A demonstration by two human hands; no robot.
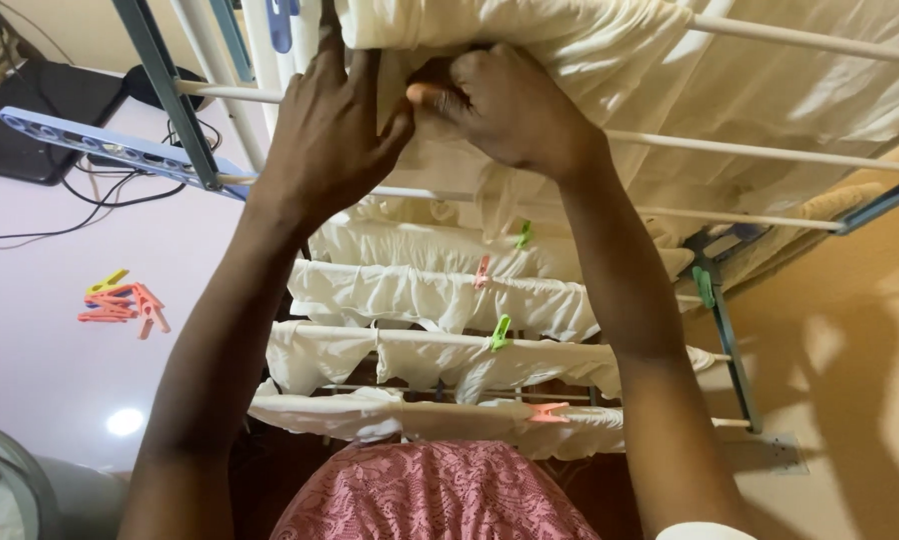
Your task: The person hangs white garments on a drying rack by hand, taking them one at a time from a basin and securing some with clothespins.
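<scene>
The fingers of the left hand [335, 130] and right hand [505, 105] pinch a fold of the cream cloth [570, 60] draped over the top rails of the drying rack [760, 155], closed on the fabric side by side, thumbs almost touching. Below the fingers, more cream cloths [420, 295] hang on lower rails, fastened with a green peg [501, 332] and an orange peg [548, 411]. Well left of the fingers, loose pegs [122, 303] lie on the floor.
</scene>
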